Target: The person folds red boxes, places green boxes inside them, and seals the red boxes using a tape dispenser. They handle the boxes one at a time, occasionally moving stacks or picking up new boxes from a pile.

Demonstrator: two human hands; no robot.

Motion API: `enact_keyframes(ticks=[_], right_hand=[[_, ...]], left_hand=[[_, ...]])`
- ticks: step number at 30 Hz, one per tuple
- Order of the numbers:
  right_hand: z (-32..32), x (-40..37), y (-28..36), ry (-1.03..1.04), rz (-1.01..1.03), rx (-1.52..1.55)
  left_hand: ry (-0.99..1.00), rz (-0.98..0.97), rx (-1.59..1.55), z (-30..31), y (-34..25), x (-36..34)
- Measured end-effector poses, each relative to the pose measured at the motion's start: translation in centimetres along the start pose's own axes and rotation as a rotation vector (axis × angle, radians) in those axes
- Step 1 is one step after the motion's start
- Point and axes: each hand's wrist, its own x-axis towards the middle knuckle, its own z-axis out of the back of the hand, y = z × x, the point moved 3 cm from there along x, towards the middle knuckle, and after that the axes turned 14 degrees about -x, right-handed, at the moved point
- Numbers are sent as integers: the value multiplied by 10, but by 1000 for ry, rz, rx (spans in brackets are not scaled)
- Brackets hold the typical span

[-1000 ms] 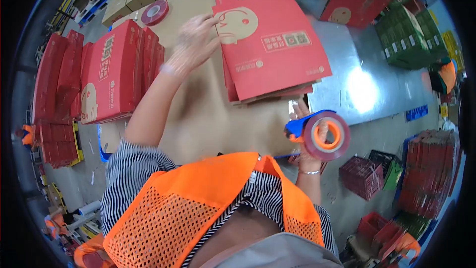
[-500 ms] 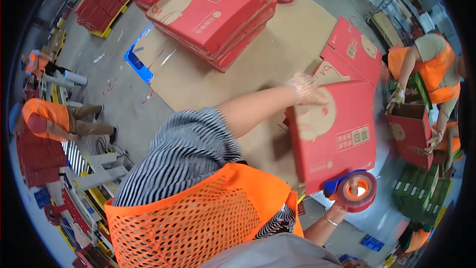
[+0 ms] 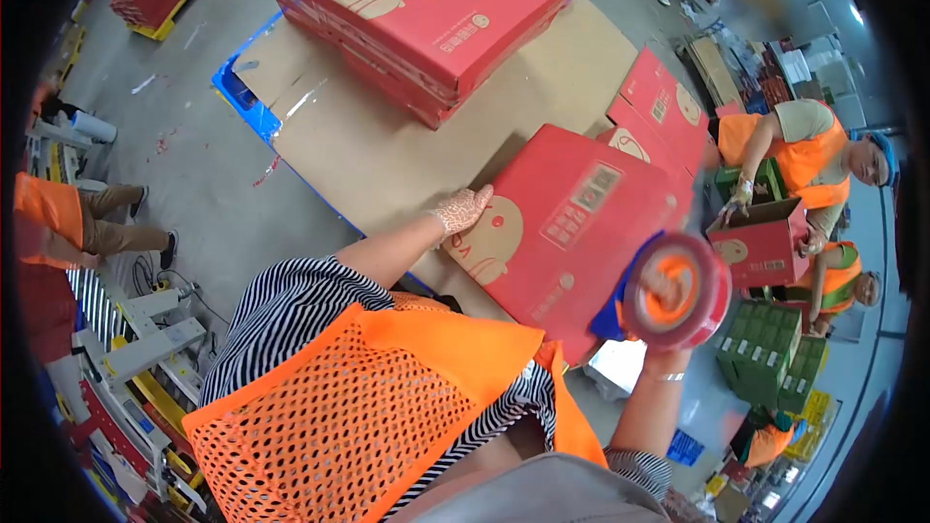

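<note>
A red carton (image 3: 591,223) with a cartoon face lies tilted across the near side of the cardboard-covered table. My left hand (image 3: 461,211), in a thin patterned glove, grips the carton's left edge. My right hand (image 3: 666,289) is closed on a blue tape dispenser (image 3: 608,318) with a big roll of tape, its fingers showing through the orange core. The dispenser is against or just above the carton's right end; contact cannot be made out.
Stacked red cartons (image 3: 446,15) stand at the table's far side. More red cardboard (image 3: 664,107) lies behind the carton. To the right, a co-worker in an orange vest (image 3: 799,150) holds an open red box (image 3: 760,242), near green boxes (image 3: 760,349). Conveyor equipment (image 3: 145,339) is at left.
My left hand has moved from the carton's top left area to its left edge. The carton has turned and shifted left. The tape dispenser has risen toward the carton's right end.
</note>
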Motion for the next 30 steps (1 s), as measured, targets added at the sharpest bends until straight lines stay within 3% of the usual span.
enact_keyframes(ticks=[1,2,3,4,6,7,8,9,10,11,12,13,14,15,16,17,18,19,20,22,23,24,26,28,30], right_hand=[[0,17,1,151,89,-369],[-28,24,26,213,51,-10],[-60,30,50,268,12,351],[-82,43,63,450,349,110],[-100,61,59,634,672,-552],[-106,61,67,596,641,-591],[-113,57,72,552,610,-628],[-125,50,76,501,509,-436],[-133,43,80,480,397,-284],[-135,38,77,432,261,-73],[-135,32,72,373,131,143],[-137,26,80,335,129,131],[-142,20,90,352,39,130],[-141,14,95,372,-49,136],[-128,4,82,251,-292,560],[-113,-3,70,206,-177,566],[-97,-9,57,161,-61,573],[-88,-12,50,393,13,647],[-85,-19,23,355,17,667],[-78,-28,-53,-108,-60,778],[-86,-21,-62,-178,-48,464],[-87,-14,-61,-44,-76,7],[-108,-1,-48,-189,-327,488],[-112,-4,-58,-169,-342,660],[-122,-2,-28,202,-116,793]], left_hand=[[-27,-106,299,-2,17,11],[-61,-222,595,-2,23,16],[-26,-248,672,-3,11,-2],[-8,-257,665,1,3,-13],[36,-267,777,10,-12,-20],[-21,-378,607,15,-10,5],[-104,-524,329,21,-56,-12],[-177,-651,41,29,-114,-43],[-259,-746,0,32,-154,-54],[-348,-971,22,31,-193,-63],[-257,-1147,-32,30,-227,-59],[-163,-1319,-93,28,-255,-49],[-126,-1326,-102,26,-267,-30],[95,-1099,-66,21,-272,-2],[302,-862,-17,14,-270,15],[330,-860,-5,12,-270,8],[193,-913,44,16,-270,2],[60,-961,98,19,-273,-6],[96,-951,119,16,-275,-11],[41,-925,208,11,-279,-16],[-35,-925,354,2,-281,-15],[-14,-923,369,-6,-280,-14],[-253,-1051,748,-14,-276,-11],[-161,-976,803,-18,-281,0],[100,-725,661,-27,-290,7]])
